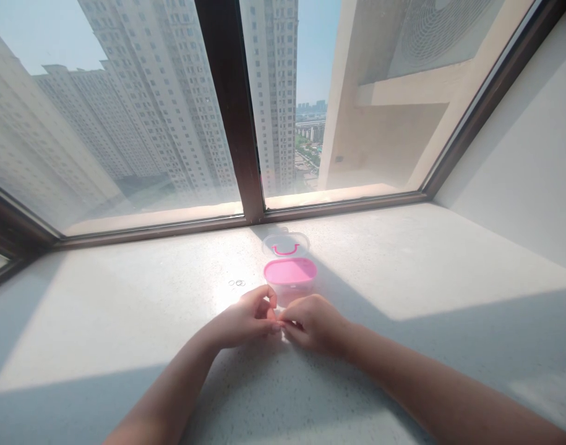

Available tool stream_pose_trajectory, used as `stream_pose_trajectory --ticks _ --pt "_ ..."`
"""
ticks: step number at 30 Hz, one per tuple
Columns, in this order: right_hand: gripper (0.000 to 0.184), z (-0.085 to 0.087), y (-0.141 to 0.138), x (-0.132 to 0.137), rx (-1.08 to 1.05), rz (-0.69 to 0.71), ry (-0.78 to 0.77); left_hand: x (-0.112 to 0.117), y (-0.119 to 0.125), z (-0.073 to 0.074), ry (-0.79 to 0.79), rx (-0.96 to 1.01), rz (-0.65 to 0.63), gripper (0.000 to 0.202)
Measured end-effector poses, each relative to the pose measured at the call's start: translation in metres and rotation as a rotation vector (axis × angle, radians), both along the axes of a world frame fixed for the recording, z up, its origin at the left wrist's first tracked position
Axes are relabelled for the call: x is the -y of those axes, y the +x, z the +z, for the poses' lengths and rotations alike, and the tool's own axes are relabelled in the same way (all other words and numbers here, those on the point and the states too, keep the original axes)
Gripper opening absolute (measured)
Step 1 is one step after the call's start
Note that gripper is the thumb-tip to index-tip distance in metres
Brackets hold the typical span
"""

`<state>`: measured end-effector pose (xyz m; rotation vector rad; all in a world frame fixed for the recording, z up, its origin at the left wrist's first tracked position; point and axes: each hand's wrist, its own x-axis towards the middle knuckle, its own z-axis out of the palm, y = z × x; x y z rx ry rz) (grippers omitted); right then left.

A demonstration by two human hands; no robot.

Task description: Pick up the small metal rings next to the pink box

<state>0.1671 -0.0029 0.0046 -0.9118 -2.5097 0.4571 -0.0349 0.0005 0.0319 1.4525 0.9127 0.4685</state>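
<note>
Head view: both hands meet fingertip to fingertip on the pale window ledge [125,321], just in front of a small clear box [290,279] filled with pink. The left hand [245,320] and right hand [313,322] are curled, pinching at something tiny between them; what it is cannot be made out, so their grasp is uncertain. Behind the box, touching it, lies its clear lid [286,245] with a pink handle. A few small metal rings [237,283] rest on the ledge just left of the box. By my reading, the work in hand is fiddling two little pieces together; any further move calls for a fine, steady pinch.
</note>
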Motion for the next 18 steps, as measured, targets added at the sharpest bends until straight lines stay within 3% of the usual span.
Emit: stream_pose_trajectory --ticks 4,7,10,14,18 --pt "0.016 0.001 0.0 0.001 -0.117 -0.021 -0.166 -0.005 -0.029 0.021 0.138 -0.331 -0.015 0.021" --pt "0.015 0.001 0.0 0.0 -0.194 -0.018 -0.288 -0.016 -0.052 0.025 0.432 -0.613 0.282 0.022" --pt "0.016 -0.001 -0.001 -0.001 -0.233 -0.022 -0.337 -0.027 -0.06 0.01 0.67 -0.72 0.443 0.023" --pt "0.016 0.0 -0.001 -0.003 -0.26 -0.022 -0.341 -0.036 -0.051 -0.013 0.776 -0.681 0.369 0.027" --pt "0.016 0.001 0.0 -0.004 -0.268 -0.023 -0.352 -0.039 -0.044 -0.02 0.798 -0.718 0.343 0.024"
